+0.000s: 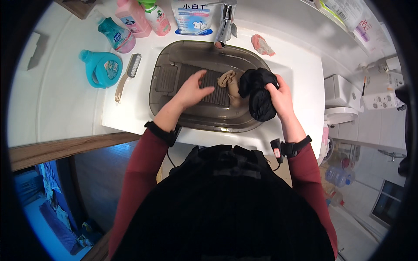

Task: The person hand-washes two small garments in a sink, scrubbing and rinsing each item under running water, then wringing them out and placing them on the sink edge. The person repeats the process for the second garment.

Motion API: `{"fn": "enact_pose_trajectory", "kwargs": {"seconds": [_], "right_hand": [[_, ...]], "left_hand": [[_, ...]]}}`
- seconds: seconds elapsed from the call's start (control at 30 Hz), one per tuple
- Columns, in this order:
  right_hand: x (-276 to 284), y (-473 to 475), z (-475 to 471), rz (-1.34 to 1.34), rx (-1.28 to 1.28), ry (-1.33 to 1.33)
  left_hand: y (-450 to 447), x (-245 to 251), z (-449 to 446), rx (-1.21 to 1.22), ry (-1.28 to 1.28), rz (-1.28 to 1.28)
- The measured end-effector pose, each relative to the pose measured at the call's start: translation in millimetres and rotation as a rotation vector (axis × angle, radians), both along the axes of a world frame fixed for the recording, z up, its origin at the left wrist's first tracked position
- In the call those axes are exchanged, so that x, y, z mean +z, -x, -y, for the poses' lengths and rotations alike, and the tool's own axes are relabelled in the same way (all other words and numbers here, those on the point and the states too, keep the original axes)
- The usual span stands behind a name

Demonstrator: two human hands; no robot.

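Note:
My right hand [281, 98] grips a bunched black cloth [261, 94] at the right side of a translucent grey-brown wash basin [192, 125]. My left hand [192, 89] hovers above the basin's ribbed washboard [217, 94], fingers spread and holding nothing. Between the two hands a wet beige cloth [232, 88] lies partly over the ribs, its lower end towards the basin floor. The black cloth overlaps the basin's right rim and hides part of it. Above the basin's far edge reaches the spout of a chrome faucet [223, 32].
Left of the basin lie a scrub brush [132, 68] and a teal detergent bottle [101, 68]. A pump bottle [116, 36], a pink bottle [134, 19], another bottle [158, 19] and a detergent bag [193, 19] line the back. A pink-and-white cloth [262, 45] lies right of the faucet.

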State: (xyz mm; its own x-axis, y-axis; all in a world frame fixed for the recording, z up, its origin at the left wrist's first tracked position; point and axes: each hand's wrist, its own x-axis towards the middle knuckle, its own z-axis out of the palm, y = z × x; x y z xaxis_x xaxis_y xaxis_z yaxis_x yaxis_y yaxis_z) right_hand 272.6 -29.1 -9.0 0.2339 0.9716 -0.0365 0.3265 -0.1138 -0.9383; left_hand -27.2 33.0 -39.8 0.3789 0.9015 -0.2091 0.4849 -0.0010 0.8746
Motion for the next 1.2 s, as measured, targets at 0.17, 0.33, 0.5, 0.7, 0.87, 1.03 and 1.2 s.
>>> {"fn": "enact_pose_trajectory", "kwargs": {"seconds": [0.17, 0.33, 0.5, 0.7, 0.87, 1.03, 1.2], "right_hand": [[-1.8, 14.0, 16.2, 0.05, 0.276, -0.314], [-10.6, 45.9, 7.1, 0.078, 0.521, -0.371], [-27.9, 45.3, -0.5, 0.397, 0.967, 0.019], [-54.1, 9.5, -17.5, 0.539, 0.432, 0.029], [-67.9, 18.5, -26.8, 0.752, 0.462, 0.33], [-63.6, 26.8, -27.2, 0.832, 0.446, 0.285], [-73.1, 31.6, -28.8, 0.793, 0.569, 0.244]], "left_hand": [[-26.8, 49.2, -83.7, 0.214, -0.113, 0.229], [-26.7, 88.3, -115.7, 0.182, -0.284, 0.222], [-8.2, 86.3, -115.4, 0.129, -0.23, 0.051], [-0.1, 85.8, -126.5, 0.117, -0.185, 0.058], [-32.5, 113.9, -166.3, 0.128, -0.178, 0.15], [-49.5, 115.5, -203.3, 0.101, -0.053, 0.196], [-52.2, 122.5, -208.5, 0.059, -0.005, 0.329]]}}
